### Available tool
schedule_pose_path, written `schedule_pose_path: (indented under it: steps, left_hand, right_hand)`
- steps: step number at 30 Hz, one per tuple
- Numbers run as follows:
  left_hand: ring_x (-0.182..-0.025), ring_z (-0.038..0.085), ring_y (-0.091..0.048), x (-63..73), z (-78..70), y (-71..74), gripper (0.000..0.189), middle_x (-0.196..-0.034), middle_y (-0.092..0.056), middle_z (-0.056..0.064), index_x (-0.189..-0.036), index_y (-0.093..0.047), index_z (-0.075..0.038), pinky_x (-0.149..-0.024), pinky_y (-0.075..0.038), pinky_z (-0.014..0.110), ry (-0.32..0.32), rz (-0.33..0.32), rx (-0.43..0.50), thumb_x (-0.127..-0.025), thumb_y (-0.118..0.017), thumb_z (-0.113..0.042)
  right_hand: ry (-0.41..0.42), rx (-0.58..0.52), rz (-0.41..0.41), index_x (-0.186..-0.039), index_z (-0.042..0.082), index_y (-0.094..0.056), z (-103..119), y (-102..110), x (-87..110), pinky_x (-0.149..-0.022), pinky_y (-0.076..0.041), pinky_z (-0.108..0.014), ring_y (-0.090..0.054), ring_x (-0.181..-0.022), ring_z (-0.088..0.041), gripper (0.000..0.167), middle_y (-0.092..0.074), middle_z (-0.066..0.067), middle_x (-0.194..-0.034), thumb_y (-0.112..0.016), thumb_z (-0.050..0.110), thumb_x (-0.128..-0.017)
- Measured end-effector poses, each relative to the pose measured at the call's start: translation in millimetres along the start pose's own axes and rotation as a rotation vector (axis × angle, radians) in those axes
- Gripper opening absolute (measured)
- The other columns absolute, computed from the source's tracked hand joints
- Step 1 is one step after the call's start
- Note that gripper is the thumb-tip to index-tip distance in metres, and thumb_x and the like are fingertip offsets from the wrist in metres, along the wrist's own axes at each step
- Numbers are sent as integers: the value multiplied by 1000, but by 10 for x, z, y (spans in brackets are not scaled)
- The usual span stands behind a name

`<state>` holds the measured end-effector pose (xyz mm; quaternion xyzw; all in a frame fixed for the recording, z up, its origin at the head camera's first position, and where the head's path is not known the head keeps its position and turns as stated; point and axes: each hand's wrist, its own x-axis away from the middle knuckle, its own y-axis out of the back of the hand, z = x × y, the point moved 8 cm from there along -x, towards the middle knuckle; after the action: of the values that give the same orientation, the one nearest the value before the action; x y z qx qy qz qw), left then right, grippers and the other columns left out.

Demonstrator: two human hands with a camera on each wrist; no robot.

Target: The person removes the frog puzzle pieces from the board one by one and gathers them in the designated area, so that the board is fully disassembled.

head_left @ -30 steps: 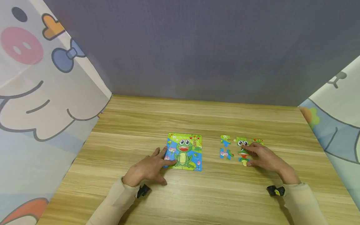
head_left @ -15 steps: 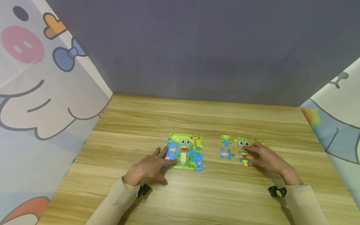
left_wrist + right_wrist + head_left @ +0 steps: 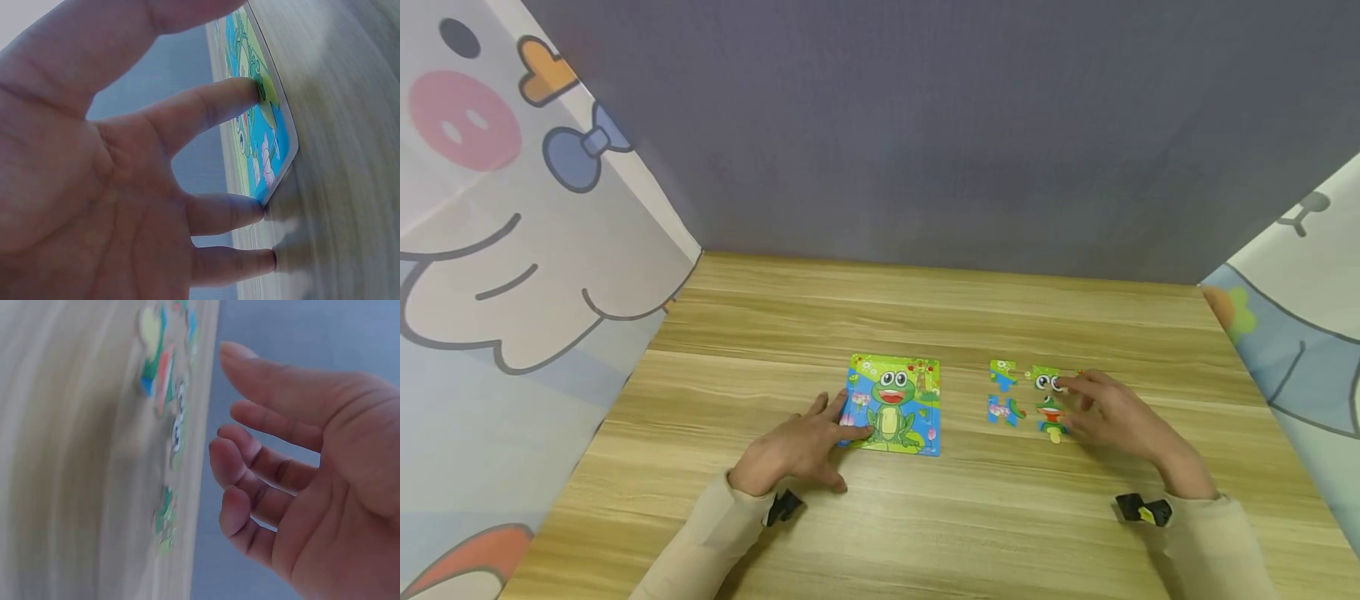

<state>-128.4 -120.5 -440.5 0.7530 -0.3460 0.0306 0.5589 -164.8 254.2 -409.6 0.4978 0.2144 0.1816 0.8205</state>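
A square frog picture board (image 3: 891, 404) lies flat on the table, left of centre. My left hand (image 3: 793, 450) rests at its lower left with fingers spread; one fingertip touches the frog picture. To the right lie several loose jigsaw pieces: a flowered corner (image 3: 1003, 374), a pink-flower piece (image 3: 1002, 410), one with the frog's eyes (image 3: 1043, 372), a mouth piece (image 3: 1047, 407) and a belly piece (image 3: 1054, 432). My right hand (image 3: 1116, 421) is just right of these, slightly above the table, holding nothing. A green piece (image 3: 165, 515) shows in the right wrist view, mostly covered in the head view.
The wood-grain table (image 3: 880, 533) extends around the board and pieces. A grey panel (image 3: 880, 150) rises behind it. Cartoon-printed sheets stand at the left (image 3: 550, 275) and right (image 3: 1315, 333). Black wrist mounts (image 3: 1144, 509) sit at both sleeve cuffs.
My right hand has lifted from the middle column of pieces and moved slightly right, its fingers parting from the mouth and belly pieces. My left hand stays in place.
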Motion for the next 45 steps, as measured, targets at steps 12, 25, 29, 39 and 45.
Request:
schedule_pose_path:
  steps: [12,25,29,39,45]
  left_hand:
    - [-149,58,-18,-3,4,-9,79,-167,-12,25,-143,-56,-30,-107,-36,73,2,4,7,-72,-90,-33]
    - [-149,58,-18,3,5,-7,79,-167,-12,26,-144,-56,-30,-107,-35,74,-3,7,16,-72,-90,-32]
    - [-149,59,-18,3,3,-1,79,-167,-12,27,-144,-56,-30,-106,-35,74,-6,7,11,-72,-90,-32]
    - [-148,59,-19,8,11,3,79,-166,-13,27,-143,-57,-29,-105,-36,74,-3,5,12,-72,-90,-32]
    - [-148,59,-19,7,10,4,79,-167,-12,26,-143,-57,-29,-105,-36,74,-3,5,18,-72,-90,-32]
  right_hand:
    - [-6,-117,-30,-128,-4,-63,239,-54,-253,-58,-43,-19,-56,-79,-6,47,-66,-14,-110,-78,6,-84]
    - [-4,-216,47,-135,-2,-59,584,-357,-653,-63,-48,-22,-58,-84,-10,49,-63,-19,-120,-74,14,-91]
    - [-1,-200,59,-135,-2,-58,688,-449,-765,-65,-47,-23,-57,-82,-12,51,-64,-19,-120,-75,16,-90]
    - [7,-256,120,-137,0,-57,962,-716,-990,-73,-48,-25,-57,-86,-16,52,-63,-16,-124,-73,19,-92]
    - [31,-268,133,-137,0,-58,1095,-843,-1086,-69,-47,-22,-55,-81,-13,52,-63,-14,-116,-75,17,-90]
